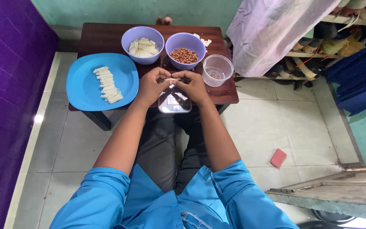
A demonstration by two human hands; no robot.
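Observation:
My left hand (151, 87) and my right hand (195, 86) meet over a small clear tray (174, 104) at the near edge of a low dark wooden table (106, 36). Together they pinch a small pale roll of wrapper (171, 79) between thumbs and fingers. Left of my hands lies a blue plate (83, 82) with a row of several finished white rolls (107, 84). Behind my hands stand a lilac bowl (142, 44) of cut white wrapper pieces and a lilac bowl (185, 50) of brown peanuts.
A clear plastic cup (217, 69) stands right of the peanut bowl. A purple wall (9, 85) runs along the left. A shoe rack (327, 46) with a pale cloth (272, 29) is at right. A red block (278, 157) lies on the tiled floor.

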